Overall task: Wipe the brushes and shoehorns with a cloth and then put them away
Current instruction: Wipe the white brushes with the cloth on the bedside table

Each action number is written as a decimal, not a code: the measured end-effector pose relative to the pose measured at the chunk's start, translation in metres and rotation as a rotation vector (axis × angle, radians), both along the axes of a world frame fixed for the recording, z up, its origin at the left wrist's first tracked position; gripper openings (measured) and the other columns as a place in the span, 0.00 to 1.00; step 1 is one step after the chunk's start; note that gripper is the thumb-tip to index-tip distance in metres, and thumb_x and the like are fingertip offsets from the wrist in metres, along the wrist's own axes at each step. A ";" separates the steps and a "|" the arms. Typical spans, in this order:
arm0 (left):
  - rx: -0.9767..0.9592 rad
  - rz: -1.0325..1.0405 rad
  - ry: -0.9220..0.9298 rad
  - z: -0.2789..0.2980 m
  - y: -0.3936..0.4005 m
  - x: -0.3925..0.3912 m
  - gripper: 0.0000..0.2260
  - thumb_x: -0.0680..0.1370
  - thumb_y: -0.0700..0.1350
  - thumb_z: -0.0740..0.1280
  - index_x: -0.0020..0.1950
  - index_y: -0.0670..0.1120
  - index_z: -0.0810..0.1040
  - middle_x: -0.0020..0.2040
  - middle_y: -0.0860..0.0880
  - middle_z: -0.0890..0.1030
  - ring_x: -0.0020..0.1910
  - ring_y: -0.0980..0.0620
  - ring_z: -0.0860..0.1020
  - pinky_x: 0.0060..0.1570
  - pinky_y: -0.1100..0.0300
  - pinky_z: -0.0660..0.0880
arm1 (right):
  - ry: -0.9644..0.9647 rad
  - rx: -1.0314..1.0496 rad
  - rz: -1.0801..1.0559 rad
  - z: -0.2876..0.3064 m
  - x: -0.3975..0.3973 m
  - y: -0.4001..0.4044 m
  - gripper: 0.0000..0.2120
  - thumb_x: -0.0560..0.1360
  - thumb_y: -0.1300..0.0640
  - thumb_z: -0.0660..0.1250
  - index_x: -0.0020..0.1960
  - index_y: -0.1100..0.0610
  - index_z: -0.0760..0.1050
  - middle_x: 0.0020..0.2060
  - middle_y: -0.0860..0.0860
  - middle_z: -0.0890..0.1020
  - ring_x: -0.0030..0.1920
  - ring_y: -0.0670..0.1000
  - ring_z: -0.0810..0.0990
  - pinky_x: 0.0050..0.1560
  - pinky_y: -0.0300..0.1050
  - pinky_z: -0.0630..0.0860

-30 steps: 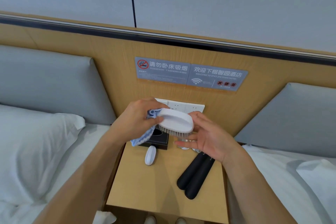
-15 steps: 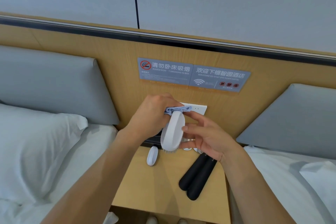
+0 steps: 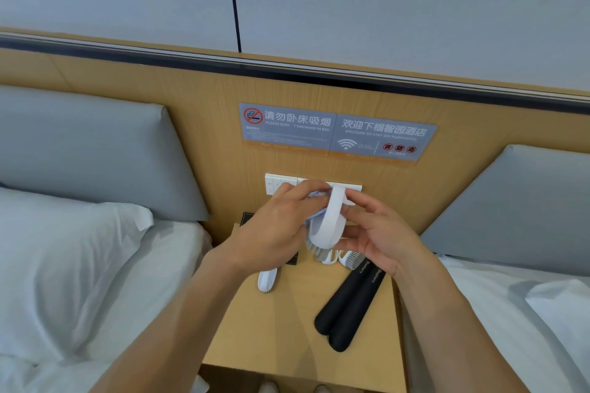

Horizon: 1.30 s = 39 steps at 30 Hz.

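Fingers of right hand [image 3: 380, 242] pinch white brush [image 3: 329, 220] above nightstand [image 3: 287, 329]; left hand [image 3: 274, 226] grips blue cloth [image 3: 316, 198] vs. its back. Brush now upended from flat 1 s ago, so wiping's ongoing. On nightstand: 2 black shoehorns [image 3: 348, 306], 1 small brush [image 3: 266, 279], approx. 2 more behind.

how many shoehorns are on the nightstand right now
2. Both black shoehorns lie side by side, touching, on the right part of the nightstand: the left shoehorn and the right shoehorn. Their far ends run under the right hand.
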State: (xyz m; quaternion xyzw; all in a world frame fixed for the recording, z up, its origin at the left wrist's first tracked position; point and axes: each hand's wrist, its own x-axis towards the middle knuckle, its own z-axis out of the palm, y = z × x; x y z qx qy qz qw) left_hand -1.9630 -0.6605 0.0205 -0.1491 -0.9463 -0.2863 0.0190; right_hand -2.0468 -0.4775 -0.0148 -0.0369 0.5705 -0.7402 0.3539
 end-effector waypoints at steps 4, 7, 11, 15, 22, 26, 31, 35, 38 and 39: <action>0.018 -0.102 -0.006 0.002 -0.001 0.004 0.31 0.71 0.26 0.57 0.70 0.49 0.75 0.70 0.53 0.71 0.60 0.45 0.70 0.60 0.49 0.68 | 0.009 0.030 0.003 0.003 -0.002 0.003 0.14 0.80 0.64 0.64 0.63 0.55 0.79 0.51 0.61 0.86 0.43 0.59 0.86 0.36 0.50 0.83; 0.046 -0.166 -0.040 0.004 -0.008 0.008 0.27 0.70 0.29 0.56 0.65 0.46 0.79 0.67 0.52 0.74 0.60 0.43 0.72 0.60 0.45 0.69 | 0.005 0.021 0.001 0.001 -0.001 0.005 0.13 0.81 0.64 0.64 0.63 0.55 0.79 0.51 0.60 0.86 0.44 0.58 0.86 0.36 0.50 0.83; 0.010 -0.152 -0.022 0.008 -0.008 0.004 0.29 0.72 0.26 0.56 0.66 0.47 0.79 0.68 0.54 0.76 0.58 0.44 0.73 0.58 0.46 0.70 | 0.034 0.044 0.027 0.001 0.003 0.002 0.13 0.79 0.63 0.65 0.62 0.55 0.79 0.47 0.58 0.86 0.41 0.57 0.86 0.34 0.50 0.83; -0.063 -0.090 0.084 0.007 -0.001 0.002 0.31 0.71 0.25 0.56 0.68 0.50 0.77 0.68 0.56 0.75 0.51 0.46 0.70 0.54 0.52 0.71 | 0.031 0.050 0.006 0.005 0.002 0.001 0.12 0.79 0.63 0.66 0.60 0.54 0.81 0.47 0.60 0.86 0.42 0.59 0.87 0.35 0.50 0.84; 0.082 -0.084 0.004 -0.005 0.002 0.007 0.31 0.71 0.25 0.58 0.67 0.51 0.78 0.69 0.55 0.72 0.58 0.48 0.71 0.58 0.51 0.70 | 0.003 0.088 -0.046 0.002 -0.003 0.004 0.11 0.80 0.64 0.65 0.57 0.54 0.81 0.45 0.57 0.87 0.41 0.58 0.87 0.34 0.52 0.83; 0.180 -0.071 -0.134 -0.001 0.000 0.013 0.25 0.71 0.35 0.61 0.67 0.46 0.78 0.69 0.54 0.72 0.64 0.55 0.73 0.61 0.52 0.72 | -0.022 0.099 -0.069 -0.004 -0.002 0.002 0.14 0.80 0.64 0.65 0.47 0.51 0.86 0.42 0.57 0.87 0.38 0.57 0.87 0.34 0.52 0.83; 0.569 -0.019 -0.370 -0.003 0.003 0.026 0.23 0.77 0.47 0.59 0.72 0.52 0.72 0.74 0.60 0.68 0.73 0.64 0.64 0.74 0.55 0.61 | 0.007 0.111 -0.093 -0.005 -0.004 0.004 0.12 0.81 0.65 0.64 0.52 0.54 0.85 0.42 0.56 0.87 0.37 0.54 0.86 0.33 0.47 0.82; 0.678 0.057 -0.297 -0.010 0.006 0.025 0.22 0.79 0.34 0.60 0.69 0.51 0.76 0.69 0.59 0.75 0.70 0.60 0.71 0.70 0.51 0.69 | -0.009 0.134 -0.153 -0.003 -0.007 0.003 0.09 0.79 0.64 0.67 0.56 0.55 0.83 0.41 0.56 0.87 0.36 0.55 0.86 0.33 0.47 0.81; 0.538 0.174 -0.113 -0.019 0.014 0.019 0.22 0.75 0.35 0.69 0.66 0.51 0.78 0.65 0.59 0.78 0.64 0.60 0.75 0.64 0.54 0.74 | 0.005 0.156 -0.184 0.000 -0.008 -0.002 0.10 0.80 0.63 0.66 0.58 0.54 0.82 0.44 0.56 0.87 0.37 0.56 0.86 0.34 0.49 0.81; 0.518 0.207 -0.066 -0.022 0.017 0.017 0.21 0.73 0.37 0.71 0.64 0.51 0.79 0.65 0.59 0.78 0.64 0.61 0.75 0.63 0.56 0.74 | 0.009 0.159 -0.191 0.001 -0.008 -0.003 0.10 0.80 0.63 0.66 0.59 0.54 0.81 0.44 0.56 0.86 0.37 0.56 0.86 0.34 0.49 0.81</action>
